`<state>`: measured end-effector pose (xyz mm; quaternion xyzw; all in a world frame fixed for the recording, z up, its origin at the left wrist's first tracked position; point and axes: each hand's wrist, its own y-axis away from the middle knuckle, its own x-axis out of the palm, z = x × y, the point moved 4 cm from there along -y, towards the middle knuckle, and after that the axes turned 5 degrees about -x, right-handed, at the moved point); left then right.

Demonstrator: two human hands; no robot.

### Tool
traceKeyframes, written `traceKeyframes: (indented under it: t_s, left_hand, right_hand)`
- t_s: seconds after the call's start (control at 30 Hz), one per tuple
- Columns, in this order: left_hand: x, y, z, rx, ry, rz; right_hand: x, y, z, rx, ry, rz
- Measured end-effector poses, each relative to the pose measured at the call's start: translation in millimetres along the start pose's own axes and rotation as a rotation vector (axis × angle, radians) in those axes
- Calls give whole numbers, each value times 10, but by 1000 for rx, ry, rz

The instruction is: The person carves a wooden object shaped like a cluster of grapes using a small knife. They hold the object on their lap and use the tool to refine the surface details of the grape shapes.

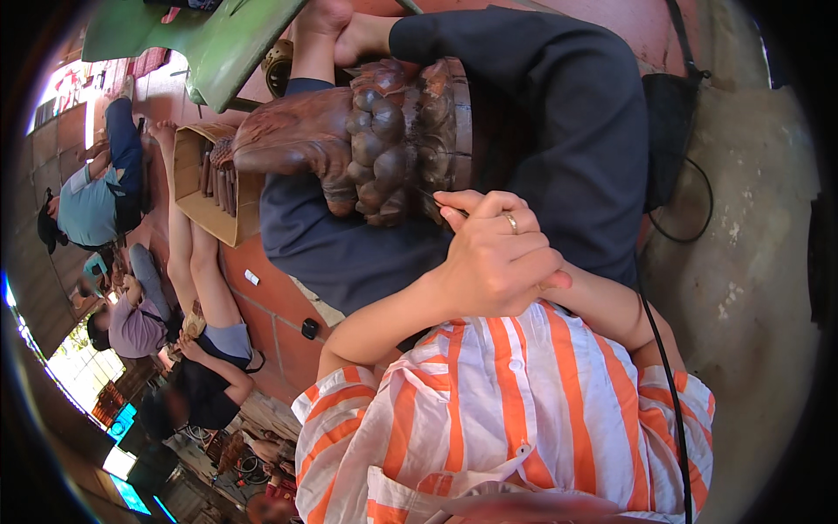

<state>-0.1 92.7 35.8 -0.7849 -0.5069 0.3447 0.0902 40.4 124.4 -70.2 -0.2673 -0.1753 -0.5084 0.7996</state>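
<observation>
A dark brown wood carving (375, 144) with rounded, bulging lumps and a ridged base lies sideways across my lap. At its base, my left hand (502, 253) is closed, with a ring on one finger. It lies over my right hand, which is mostly hidden; only the right forearm (602, 306) shows plainly. Fingertips pinch close to a small dark tip against the carving's lower edge. Whose fingertips these are, and what the overlapping hands hold, I cannot make out.
An open cardboard box (196, 196) of brown-handled tools stands left of the carving. A green plastic chair (209, 44) is at the upper left. Several people sit working on the tiled floor at left. A black cable (661, 349) runs down my right side.
</observation>
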Motion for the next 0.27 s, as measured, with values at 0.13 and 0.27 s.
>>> traceKeyframes:
  t_s: [0.13, 0.27]
  left_hand:
    - [-70, 35, 1, 29, 44, 9]
    - [-153, 138, -60, 68, 48, -34]
  right_hand:
    - [-8, 13, -171, -172, -57, -74]
    - [42, 147, -262, 44, 184, 21]
